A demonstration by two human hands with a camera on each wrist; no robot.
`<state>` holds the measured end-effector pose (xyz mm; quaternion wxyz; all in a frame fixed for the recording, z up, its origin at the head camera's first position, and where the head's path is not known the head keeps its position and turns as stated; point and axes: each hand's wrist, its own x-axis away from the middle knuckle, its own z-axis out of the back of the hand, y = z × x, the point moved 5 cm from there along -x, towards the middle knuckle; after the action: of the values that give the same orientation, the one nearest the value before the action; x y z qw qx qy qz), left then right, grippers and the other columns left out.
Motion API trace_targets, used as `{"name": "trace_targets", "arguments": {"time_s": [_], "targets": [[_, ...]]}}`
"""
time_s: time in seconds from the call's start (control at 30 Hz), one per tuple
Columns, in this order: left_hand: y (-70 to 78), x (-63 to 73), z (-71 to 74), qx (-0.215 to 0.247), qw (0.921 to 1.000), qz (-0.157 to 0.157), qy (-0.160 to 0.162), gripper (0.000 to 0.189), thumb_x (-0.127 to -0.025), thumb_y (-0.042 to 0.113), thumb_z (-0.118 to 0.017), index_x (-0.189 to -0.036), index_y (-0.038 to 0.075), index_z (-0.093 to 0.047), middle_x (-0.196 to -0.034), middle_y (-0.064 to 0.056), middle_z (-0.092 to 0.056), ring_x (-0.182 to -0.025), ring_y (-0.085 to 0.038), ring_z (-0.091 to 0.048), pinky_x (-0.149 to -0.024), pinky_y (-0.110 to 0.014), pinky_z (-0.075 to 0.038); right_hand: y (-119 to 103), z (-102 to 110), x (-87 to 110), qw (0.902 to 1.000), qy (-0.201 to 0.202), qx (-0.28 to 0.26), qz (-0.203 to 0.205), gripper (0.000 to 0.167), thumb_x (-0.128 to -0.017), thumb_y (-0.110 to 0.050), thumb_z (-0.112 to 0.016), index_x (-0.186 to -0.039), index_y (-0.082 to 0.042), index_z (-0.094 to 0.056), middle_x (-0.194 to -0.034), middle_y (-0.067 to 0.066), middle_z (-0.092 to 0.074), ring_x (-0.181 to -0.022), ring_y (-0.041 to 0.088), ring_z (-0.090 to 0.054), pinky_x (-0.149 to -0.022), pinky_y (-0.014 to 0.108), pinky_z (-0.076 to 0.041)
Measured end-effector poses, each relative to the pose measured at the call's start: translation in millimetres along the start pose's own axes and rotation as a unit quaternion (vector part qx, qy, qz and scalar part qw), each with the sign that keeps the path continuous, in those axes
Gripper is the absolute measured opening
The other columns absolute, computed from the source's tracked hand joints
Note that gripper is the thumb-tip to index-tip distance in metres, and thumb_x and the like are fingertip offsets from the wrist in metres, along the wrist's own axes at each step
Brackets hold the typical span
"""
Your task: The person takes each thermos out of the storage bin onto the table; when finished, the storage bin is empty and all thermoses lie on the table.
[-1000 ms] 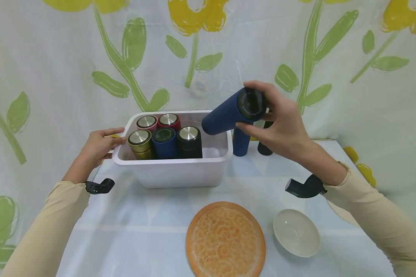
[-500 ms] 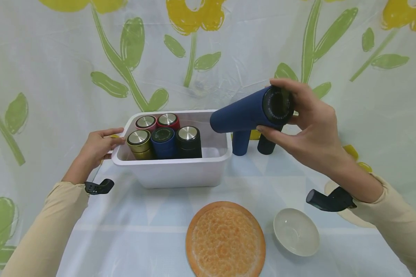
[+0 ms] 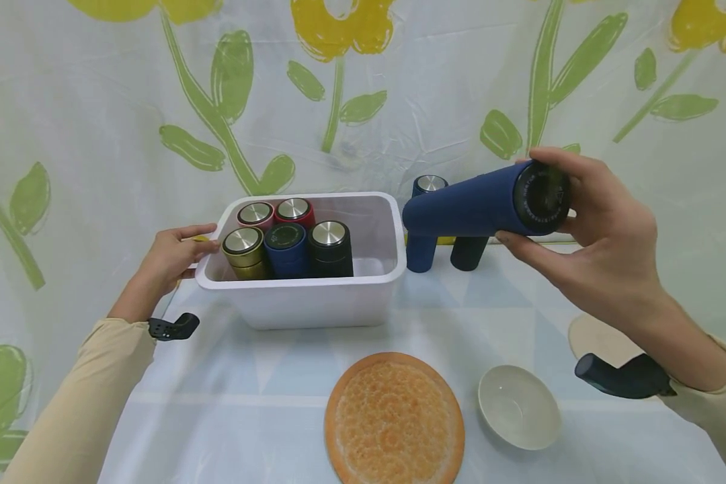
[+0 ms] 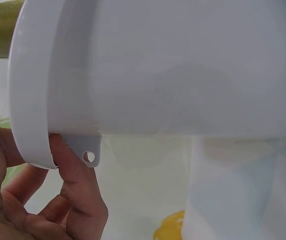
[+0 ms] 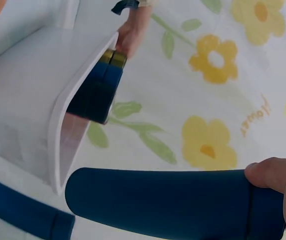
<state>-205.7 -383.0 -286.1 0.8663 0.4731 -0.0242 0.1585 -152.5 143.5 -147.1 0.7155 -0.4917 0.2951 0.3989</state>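
Observation:
My right hand (image 3: 611, 245) holds a dark blue thermos flask (image 3: 466, 202) in the air, thumb below and fingers above, close to its black end. The flask lies nearly level, its narrower end pointing left towards a white plastic bin (image 3: 314, 302). In the right wrist view, that end of the thermos flask (image 5: 157, 202) appears just outside the bin's rim (image 5: 58, 125). My left hand (image 3: 172, 259) grips the bin's left rim; the left wrist view has its fingers (image 4: 75, 175) under the lip. Gold, blue, black, pink and red flasks (image 3: 296, 212) stand inside, towards the left.
Behind the held flask, right of the bin, stand another blue flask (image 3: 421, 255) and a black one (image 3: 468, 254). Nearer on the table are a round, bread-patterned disc (image 3: 394, 417), a white bowl (image 3: 519, 407) and a beige round piece (image 3: 599, 339). A flowered sheet (image 3: 399, 101) hangs behind.
My right hand has carried the blue thermos flask rightward, from over the bin's right end to outside it, and the flask is now more level. The left hand stays on the rim.

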Motion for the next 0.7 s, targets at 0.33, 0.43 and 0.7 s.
{"name": "trace_targets", "arguments": {"time_s": [0.33,0.43,0.7], "targets": [[-1.0,-0.1,-1.1,0.003,1.0000,-0.002,-0.001,0.060,-0.100,0.020,-0.058,-0.156,0.012,-0.036,-0.154,-0.027,-0.033,-0.132,-0.046,-0.042,-0.076,-0.028,-0.053,10,25,13.7,0.9992,0.023,0.012,-0.030,0.077,-0.061,0.014,-0.080,-0.133,0.015,-0.052,-0.122,0.021,-0.062,-0.095,0.023,-0.062,-0.079,0.017,-0.053],[-2.1,0.0,-0.8,0.002,1.0000,-0.002,-0.003,0.060,-0.101,0.021,-0.058,-0.156,0.012,-0.036,-0.154,-0.028,-0.033,-0.132,-0.047,-0.042,-0.073,-0.026,-0.053,15,32,17.3,0.9989,0.029,0.009,-0.036,0.077,-0.062,0.014,-0.081,-0.133,0.016,-0.052,-0.119,0.020,-0.063,-0.092,0.021,-0.063,-0.079,0.017,-0.053],[-3.0,-1.7,-0.5,-0.002,0.9999,-0.006,-0.011,0.061,-0.100,0.022,-0.057,-0.156,0.010,-0.035,-0.154,-0.027,-0.034,-0.133,-0.047,-0.041,-0.075,-0.028,-0.053,23,52,28.8,0.9861,0.004,0.151,-0.069,0.099,-0.050,0.034,-0.076,-0.141,0.003,-0.053,-0.123,0.007,-0.062,-0.097,0.009,-0.064,-0.078,0.011,-0.049]]}}
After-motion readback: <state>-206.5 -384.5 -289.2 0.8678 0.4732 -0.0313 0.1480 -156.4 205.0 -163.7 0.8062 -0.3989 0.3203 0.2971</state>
